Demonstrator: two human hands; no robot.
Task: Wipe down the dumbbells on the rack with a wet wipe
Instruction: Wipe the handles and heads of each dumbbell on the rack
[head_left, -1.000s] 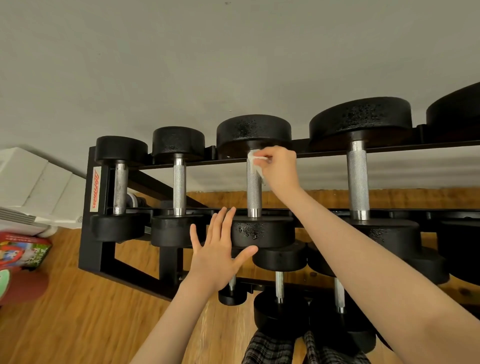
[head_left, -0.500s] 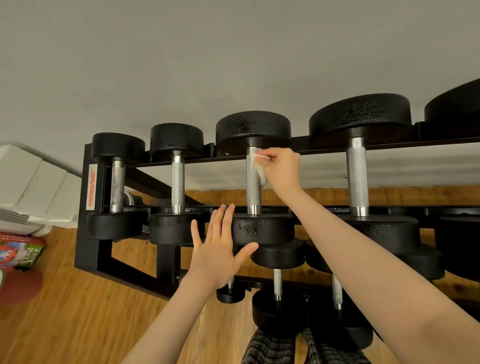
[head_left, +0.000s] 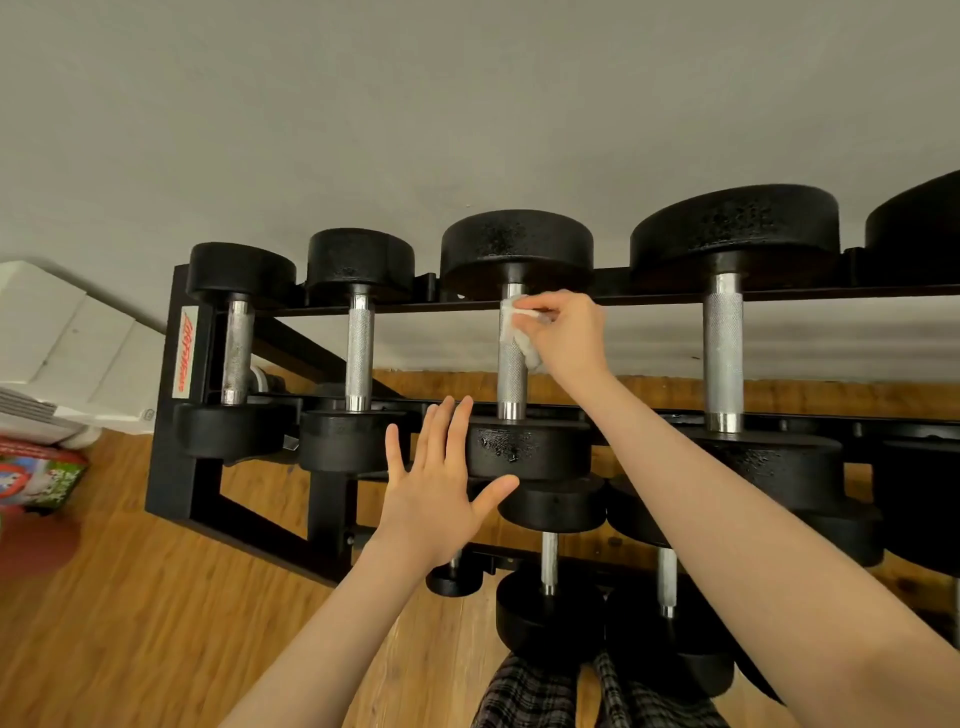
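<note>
Several black dumbbells with knurled steel handles lie across the top tier of a black rack. My right hand pinches a white wet wipe against the upper part of the third dumbbell's handle, just below its far head. My left hand is spread flat with straight fingers in front of that dumbbell's near head, its thumb under the head. More dumbbells sit on the lower tier, partly hidden by my arms.
Neighbouring dumbbells flank the wiped one at left and right. A grey wall stands behind the rack. A white appliance and a colourful box are at the left on the wooden floor. Plaid trousers show below.
My right hand has shifted the wipe slightly on the upper handle. My left hand stays spread by the near head. The view has drifted a little.
</note>
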